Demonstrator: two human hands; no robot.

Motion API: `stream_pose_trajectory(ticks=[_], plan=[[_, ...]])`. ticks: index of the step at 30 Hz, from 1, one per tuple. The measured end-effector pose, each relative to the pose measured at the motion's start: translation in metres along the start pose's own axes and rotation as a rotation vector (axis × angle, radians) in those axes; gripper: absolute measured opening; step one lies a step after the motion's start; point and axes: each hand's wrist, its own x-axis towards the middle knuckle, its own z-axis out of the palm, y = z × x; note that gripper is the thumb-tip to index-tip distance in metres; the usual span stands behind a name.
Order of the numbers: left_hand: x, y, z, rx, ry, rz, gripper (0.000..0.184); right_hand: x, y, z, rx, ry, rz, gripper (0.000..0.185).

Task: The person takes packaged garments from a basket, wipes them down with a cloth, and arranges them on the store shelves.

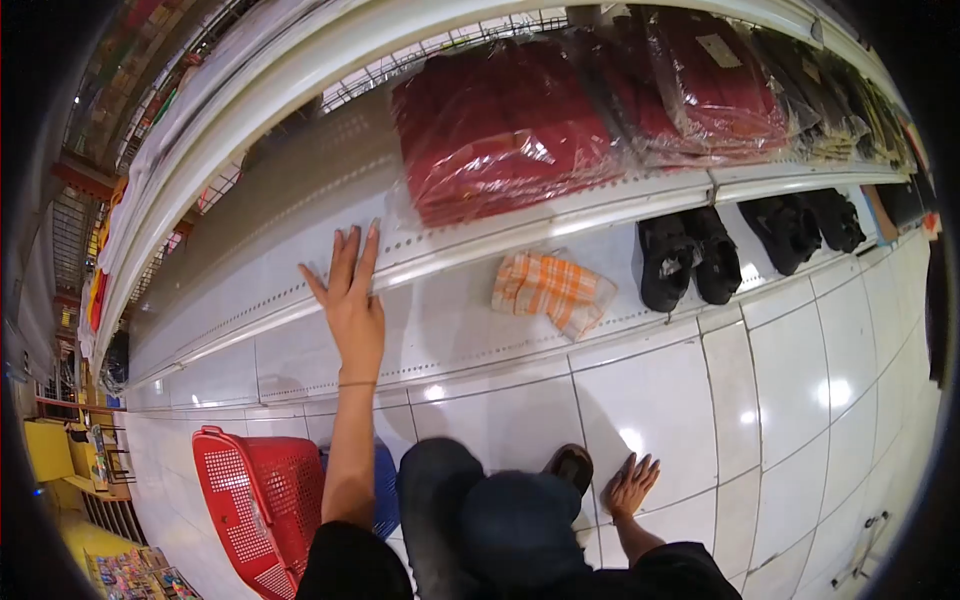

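Note:
My left hand point(352, 310) is spread over the white metal shelf point(300, 245), its fingers stretched past the front lip and holding nothing. To its upper right, red folded clothes in clear plastic point(505, 130) lie on that shelf. An orange-and-white checked cloth point(550, 288) lies crumpled on the lower shelf, apart from both hands. Low on the right, my right hand point(632, 486) is open with fingers apart over the white tiled floor point(645, 400); I cannot tell whether it touches the tiles. A sandalled foot point(571, 468) is just left of it.
Black shoes point(690, 258) stand on the lower shelf to the right, with more black shoes point(795, 230) beyond. A red plastic basket point(245, 500) and a blue one point(386, 490) are on the floor beside my left arm. More bagged clothes point(825, 90) fill the shelf's far right.

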Motion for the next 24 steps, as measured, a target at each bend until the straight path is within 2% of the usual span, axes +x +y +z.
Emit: stream_pose_trajectory(ticks=[2,3,6,8,12,14,15,16,17,19,20,22,24], plan=[[-0.002,-0.004,0.003,-0.024,0.018,-0.003,0.079,0.003,-0.001,0.005,-0.039,-0.031,0.038,0.054],[-0.003,-0.006,0.006,-0.047,0.026,-0.007,0.079,0.002,0.004,0.012,-0.068,0.058,-0.018,0.055],[-0.004,-0.011,0.011,-0.070,0.058,0.019,0.080,0.003,0.001,0.008,-0.036,-0.005,0.036,0.055],[-0.008,-0.015,0.014,-0.117,0.087,0.035,0.081,0.002,0.010,0.010,-0.038,0.025,-0.045,0.055],[-0.012,-0.016,0.018,-0.173,0.098,0.026,0.081,0.005,0.013,-0.017,0.031,-0.160,-0.059,0.066],[-0.007,-0.016,0.018,-0.188,0.128,0.030,0.066,0.011,0.018,-0.019,0.000,-0.265,-0.007,0.079],[-0.006,-0.014,0.014,-0.200,0.097,0.014,0.066,0.016,0.078,0.035,-0.002,-0.271,0.002,0.079],[-0.006,-0.016,0.014,-0.206,0.096,0.017,0.066,0.027,0.103,0.088,0.114,-0.321,-0.131,0.078],[-0.008,-0.017,0.015,-0.214,0.106,0.024,0.065,0.032,0.123,0.107,0.110,-0.321,-0.124,0.078],[-0.005,-0.015,0.017,-0.234,0.133,0.027,0.065,0.051,0.153,0.131,0.012,-0.278,-0.459,0.073],[-0.006,-0.015,0.017,-0.246,0.152,0.031,0.065,0.052,0.156,0.137,0.004,-0.277,-0.456,0.073],[-0.005,-0.016,0.014,-0.252,0.180,0.030,0.064,0.064,0.152,0.142,0.046,-0.431,-0.285,0.075],[-0.007,-0.016,0.014,-0.268,0.168,0.024,0.063,0.069,0.148,0.160,-0.077,-0.643,-0.143,0.102]])
